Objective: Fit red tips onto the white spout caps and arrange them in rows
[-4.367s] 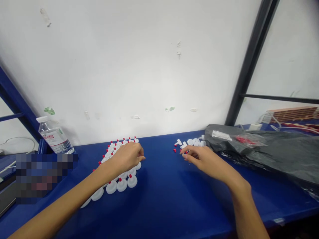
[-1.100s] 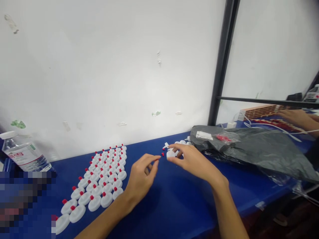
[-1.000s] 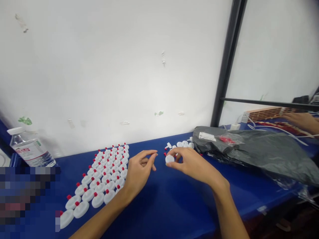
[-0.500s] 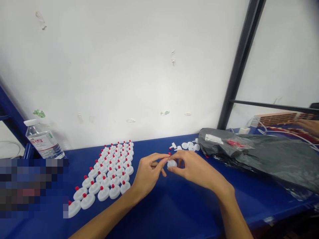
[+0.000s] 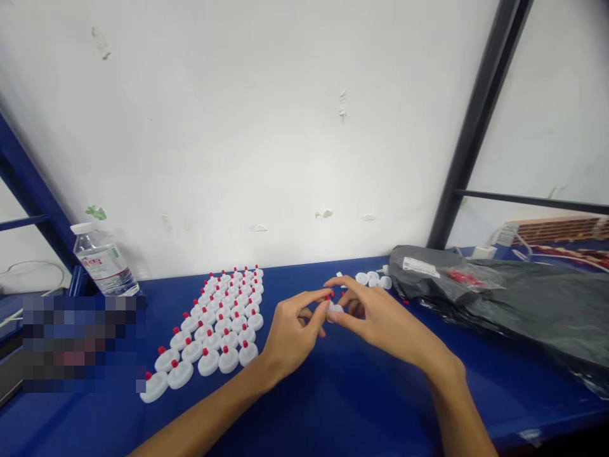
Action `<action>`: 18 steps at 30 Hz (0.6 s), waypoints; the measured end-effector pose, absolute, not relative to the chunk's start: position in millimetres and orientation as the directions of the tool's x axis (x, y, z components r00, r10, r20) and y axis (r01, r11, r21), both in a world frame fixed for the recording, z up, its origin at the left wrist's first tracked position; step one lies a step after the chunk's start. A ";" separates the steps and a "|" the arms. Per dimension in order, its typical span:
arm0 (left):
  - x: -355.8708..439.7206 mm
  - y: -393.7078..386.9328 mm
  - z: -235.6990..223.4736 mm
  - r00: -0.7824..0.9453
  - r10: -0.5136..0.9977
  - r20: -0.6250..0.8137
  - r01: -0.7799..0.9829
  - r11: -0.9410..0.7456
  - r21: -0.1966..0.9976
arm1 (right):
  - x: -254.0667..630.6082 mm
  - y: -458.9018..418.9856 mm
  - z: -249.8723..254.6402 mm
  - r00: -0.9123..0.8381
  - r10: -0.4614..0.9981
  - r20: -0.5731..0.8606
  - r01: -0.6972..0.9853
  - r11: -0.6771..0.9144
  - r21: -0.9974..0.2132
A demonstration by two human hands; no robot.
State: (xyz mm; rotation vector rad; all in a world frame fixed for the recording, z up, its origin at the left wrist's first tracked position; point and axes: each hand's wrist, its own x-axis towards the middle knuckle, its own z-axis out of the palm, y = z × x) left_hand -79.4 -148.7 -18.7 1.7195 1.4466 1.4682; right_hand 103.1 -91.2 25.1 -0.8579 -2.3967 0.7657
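A white nozzle cap (image 5: 335, 309) is between my two hands, over the blue table. My right hand (image 5: 375, 314) grips it between thumb and fingers. At its top is a small red tip cap (image 5: 329, 296), pinched in the fingertips of my left hand (image 5: 295, 327). Fingers partly cover both pieces, so how far the tip cap sits on the nozzle is hidden. To the left stand rows of white nozzle caps (image 5: 208, 363), each with a red tip. Behind my right hand lie several loose white caps (image 5: 361, 278) without red tips.
A dark plastic bag (image 5: 499, 292) lies on the right of the blue table (image 5: 304, 400), with a clear bag of red tips (image 5: 464, 277) on it. A water bottle (image 5: 105, 263) stands at the back left. A white wall (image 5: 285, 127) rises behind.
The view has swung slightly left, so everything sits further right. My right index finger has lifted and arches above the red tip. Another person's hand at the far right has left the view.
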 end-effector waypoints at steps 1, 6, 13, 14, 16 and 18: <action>-79.8 -149.3 -19.3 -0.106 0.891 0.442 0.427 -0.361 0.829 | 103.2 -91.6 25.5 -0.694 0.680 0.238 0.400 0.639 -0.657; -82.0 -153.0 -21.0 -0.050 0.872 0.486 0.493 -0.402 0.772 | 103.3 -91.5 27.2 -0.698 0.676 0.239 0.353 0.614 -0.706; -78.1 -151.5 -20.8 -0.006 0.923 0.384 0.419 -0.346 0.839 | 103.4 -91.8 26.2 -0.705 0.667 0.241 0.316 0.600 -0.735; -77.9 -150.7 -21.3 -0.012 0.932 0.363 0.394 -0.329 0.858 | 103.5 -92.0 26.0 -0.709 0.664 0.238 0.310 0.597 -0.740; -78.2 -149.1 -22.6 -0.027 0.938 0.345 0.371 -0.311 0.875 | 103.6 -91.9 25.6 -0.715 0.661 0.230 0.309 0.593 -0.744; -79.1 -147.9 -23.8 -0.040 0.936 0.349 0.384 -0.308 0.870 | 103.7 -91.4 25.2 -0.717 0.662 0.220 0.319 0.592 -0.741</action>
